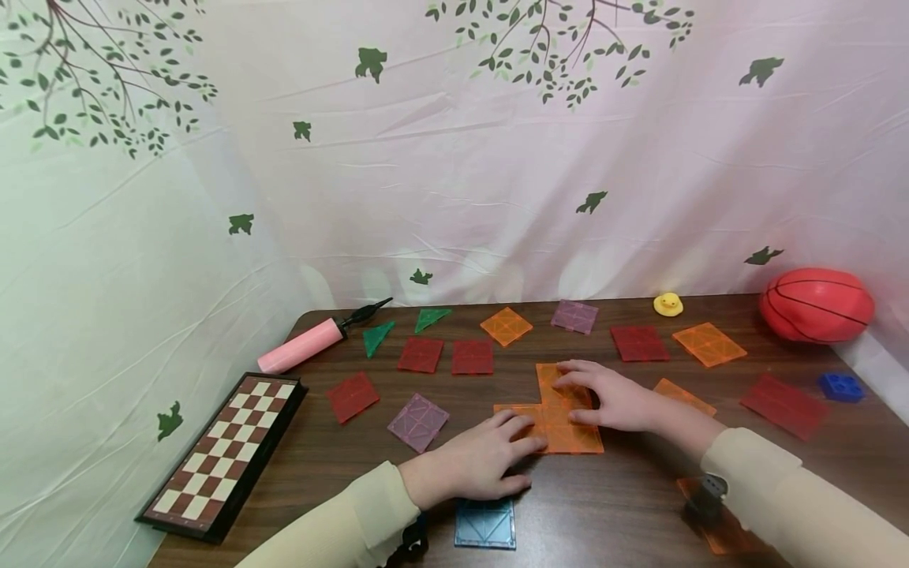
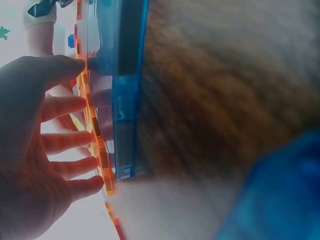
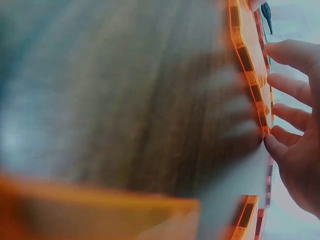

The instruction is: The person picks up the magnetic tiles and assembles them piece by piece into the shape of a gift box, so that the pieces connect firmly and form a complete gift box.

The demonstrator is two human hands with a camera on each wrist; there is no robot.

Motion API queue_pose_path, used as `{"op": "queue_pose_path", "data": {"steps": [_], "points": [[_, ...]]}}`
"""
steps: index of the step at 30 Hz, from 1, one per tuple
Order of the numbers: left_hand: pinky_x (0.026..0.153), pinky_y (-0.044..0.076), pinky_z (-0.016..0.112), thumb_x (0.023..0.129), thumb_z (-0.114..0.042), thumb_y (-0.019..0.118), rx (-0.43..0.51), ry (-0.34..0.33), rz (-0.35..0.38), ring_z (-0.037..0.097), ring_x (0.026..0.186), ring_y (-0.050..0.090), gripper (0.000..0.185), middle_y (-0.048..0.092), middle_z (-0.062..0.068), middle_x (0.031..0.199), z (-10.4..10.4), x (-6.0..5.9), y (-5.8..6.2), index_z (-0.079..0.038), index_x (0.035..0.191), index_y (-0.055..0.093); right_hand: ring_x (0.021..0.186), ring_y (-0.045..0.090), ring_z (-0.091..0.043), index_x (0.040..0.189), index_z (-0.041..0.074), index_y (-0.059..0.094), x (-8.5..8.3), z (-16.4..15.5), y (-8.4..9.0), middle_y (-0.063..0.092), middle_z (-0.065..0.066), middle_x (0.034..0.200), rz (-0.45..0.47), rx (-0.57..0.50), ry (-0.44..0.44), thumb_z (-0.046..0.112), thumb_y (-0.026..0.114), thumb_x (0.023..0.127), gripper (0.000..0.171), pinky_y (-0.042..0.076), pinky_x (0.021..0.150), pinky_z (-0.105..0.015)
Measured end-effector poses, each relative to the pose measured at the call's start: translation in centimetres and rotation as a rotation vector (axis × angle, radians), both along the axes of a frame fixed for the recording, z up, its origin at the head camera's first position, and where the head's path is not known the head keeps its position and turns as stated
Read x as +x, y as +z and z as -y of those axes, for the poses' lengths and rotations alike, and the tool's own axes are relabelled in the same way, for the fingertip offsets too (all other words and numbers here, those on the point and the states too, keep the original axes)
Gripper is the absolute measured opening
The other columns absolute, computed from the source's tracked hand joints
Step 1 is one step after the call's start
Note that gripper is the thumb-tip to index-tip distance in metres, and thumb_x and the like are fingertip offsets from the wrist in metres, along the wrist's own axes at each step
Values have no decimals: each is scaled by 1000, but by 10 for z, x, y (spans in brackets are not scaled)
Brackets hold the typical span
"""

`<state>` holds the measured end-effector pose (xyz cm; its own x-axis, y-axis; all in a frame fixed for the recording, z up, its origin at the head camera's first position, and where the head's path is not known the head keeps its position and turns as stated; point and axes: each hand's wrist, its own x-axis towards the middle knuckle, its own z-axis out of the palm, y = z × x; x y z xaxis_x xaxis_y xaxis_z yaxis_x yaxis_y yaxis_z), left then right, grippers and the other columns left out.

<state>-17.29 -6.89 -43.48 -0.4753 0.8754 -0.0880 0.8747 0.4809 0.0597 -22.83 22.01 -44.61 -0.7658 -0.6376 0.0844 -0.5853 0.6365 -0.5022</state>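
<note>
Several orange square tiles (image 1: pixel 554 418) lie joined flat on the brown table (image 1: pixel 625 489), near its middle. My left hand (image 1: pixel 483 461) rests with straight fingers on the left tile of the group. My right hand (image 1: pixel 604 394) lies flat across the upper and right tiles. In the left wrist view my left hand's fingers (image 2: pixel 60 150) spread against the edge of the orange tiles (image 2: pixel 97 145), with a blue tile (image 2: pixel 122 90) close to the camera. In the right wrist view my right hand's fingertips (image 3: pixel 285 135) touch the orange tile edge (image 3: pixel 250 75).
Loose red, purple, orange and green tiles are scattered across the table, and a blue tile (image 1: pixel 485 522) lies at the front edge. A chessboard (image 1: pixel 227 454) and pink pump (image 1: pixel 301 345) are at left. A yellow duck (image 1: pixel 667 304), red ball (image 1: pixel 817 304) and blue block (image 1: pixel 841 386) are at right.
</note>
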Motion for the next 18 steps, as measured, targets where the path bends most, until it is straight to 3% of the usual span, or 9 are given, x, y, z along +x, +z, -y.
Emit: {"op": "queue_pose_path", "data": {"steps": [8,12,15,18], "points": [[116,33,35,105,-42,55,23,8,39,29,144,37,54,42,10,155,0,-1,2,-14,151,49,142,35,-48,136,11,65,25,-4,-1,45,-21,153,7,18,-4,43,78,90,57,34,107,-67],[115,33,35,105,-39,56,80,21,68,28,143,39,53,45,11,153,3,-5,2,-11,149,50,141,34,-49,138,10,63,34,-4,-2,44,-22,153,-5,10,15,46,80,87,65,35,106,-68],[115,34,36,104,-36,58,137,88,93,28,143,40,52,46,13,152,7,-13,4,-9,148,52,142,32,-50,141,9,61,39,-4,-2,41,-22,155,-2,15,22,45,81,86,69,35,106,-68],[115,34,38,103,-33,61,182,205,132,29,142,40,52,45,16,152,11,-25,11,-6,147,52,143,30,-51,143,9,60,42,-2,-1,39,-22,156,8,27,19,41,82,86,69,36,105,-68]]}}
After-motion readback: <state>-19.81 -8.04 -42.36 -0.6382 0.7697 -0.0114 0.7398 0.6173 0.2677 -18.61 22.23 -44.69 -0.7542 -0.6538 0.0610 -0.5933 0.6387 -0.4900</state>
